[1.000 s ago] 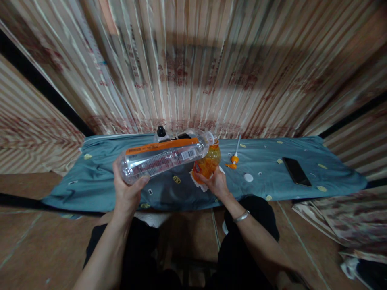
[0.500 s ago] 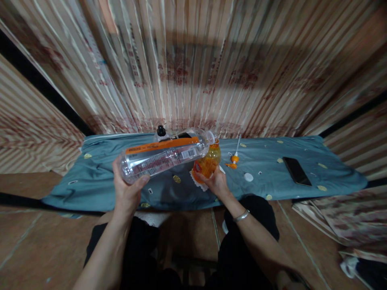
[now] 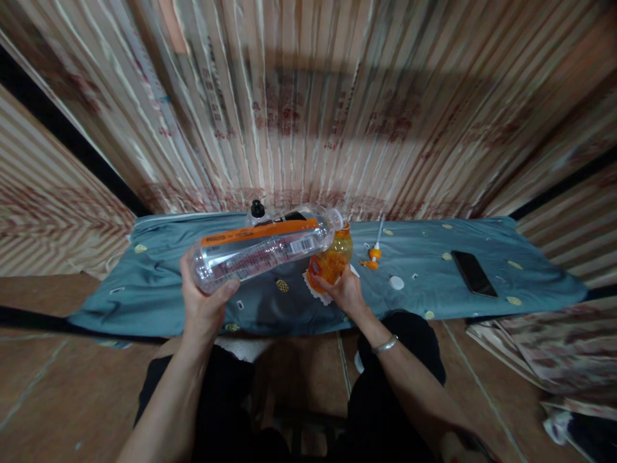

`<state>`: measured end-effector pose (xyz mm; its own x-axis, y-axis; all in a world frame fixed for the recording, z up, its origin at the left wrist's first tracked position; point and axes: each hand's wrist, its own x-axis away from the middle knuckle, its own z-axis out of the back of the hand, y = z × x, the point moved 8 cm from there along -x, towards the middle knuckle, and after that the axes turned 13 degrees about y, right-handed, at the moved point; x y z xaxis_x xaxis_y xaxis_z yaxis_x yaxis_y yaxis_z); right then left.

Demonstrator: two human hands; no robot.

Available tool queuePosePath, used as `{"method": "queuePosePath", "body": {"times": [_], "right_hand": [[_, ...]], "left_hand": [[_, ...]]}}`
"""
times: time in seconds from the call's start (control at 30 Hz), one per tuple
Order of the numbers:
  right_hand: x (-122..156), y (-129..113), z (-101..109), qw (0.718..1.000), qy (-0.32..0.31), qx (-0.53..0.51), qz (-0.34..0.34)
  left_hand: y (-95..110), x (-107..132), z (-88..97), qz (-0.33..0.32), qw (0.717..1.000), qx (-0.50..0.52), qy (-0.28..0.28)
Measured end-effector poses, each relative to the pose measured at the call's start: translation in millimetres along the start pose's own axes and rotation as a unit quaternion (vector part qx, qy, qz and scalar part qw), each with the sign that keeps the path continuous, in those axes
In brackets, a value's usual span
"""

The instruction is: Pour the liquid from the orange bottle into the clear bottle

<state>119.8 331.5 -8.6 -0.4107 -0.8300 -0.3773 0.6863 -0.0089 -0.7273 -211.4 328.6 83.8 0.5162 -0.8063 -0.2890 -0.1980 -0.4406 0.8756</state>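
Observation:
My left hand is closed round the base end of a large clear plastic bottle with an orange and clear printed label. The bottle is tilted, its neck pointing right, with its uncapped mouth at the top opening of an orange translucent pump bottle. My right hand is wrapped round that orange bottle, which stands upright on a white scalloped paper or cloth. An orange pump top with a pale dip tube lies to the right. Near it is a round white cap.
A black phone lies on the right of the blue-green cloth-covered surface. Behind the clear bottle stands another bottle with a black top. Striped curtains hang at the back and sides. My knees are below the front edge.
Hardly anything differs. Both hands and both bottles keep nearly the same position, the clear bottle still tilted at the orange bottle's mouth.

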Motion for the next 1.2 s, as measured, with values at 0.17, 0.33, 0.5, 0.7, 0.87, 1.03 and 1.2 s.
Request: {"method": "queuePosePath", "body": {"times": [0.17, 0.33, 0.5, 0.7, 0.87, 1.03, 1.2], "right_hand": [[-0.5, 1.5, 0.3, 1.0, 0.011, 0.001, 0.003], [-0.4, 1.9, 0.1, 1.0, 0.005, 0.006, 0.003], [-0.6, -0.3, 1.1, 1.0, -0.002, -0.002, 0.005], [-0.3, -1.3, 1.8, 1.0, -0.003, -0.005, 0.002], [0.5, -1.9, 0.0, 1.0, -0.003, -0.008, -0.002], [0.7, -0.8, -0.2, 1.0, 0.005, -0.005, -0.007], [0.1, -0.8, -0.9, 1.0, 0.001, -0.006, 0.003]], "left_hand": [[1.7, 0.0, -2.1, -0.003, 1.0, 0.012, -0.001], [4.0, 0.8, -4.1, -0.015, 1.0, -0.005, -0.009], [2.8, 0.6, -5.1, -0.026, 0.999, -0.026, -0.022], [2.8, 0.7, -3.5, -0.018, 1.0, -0.012, -0.006], [0.5, 1.4, -2.1, -0.014, 1.0, -0.018, -0.004], [-3.1, -0.6, 0.9, -0.004, 1.0, 0.002, 0.005], [-2.8, -1.6, 0.4, -0.011, 1.0, 0.002, 0.003]]}}
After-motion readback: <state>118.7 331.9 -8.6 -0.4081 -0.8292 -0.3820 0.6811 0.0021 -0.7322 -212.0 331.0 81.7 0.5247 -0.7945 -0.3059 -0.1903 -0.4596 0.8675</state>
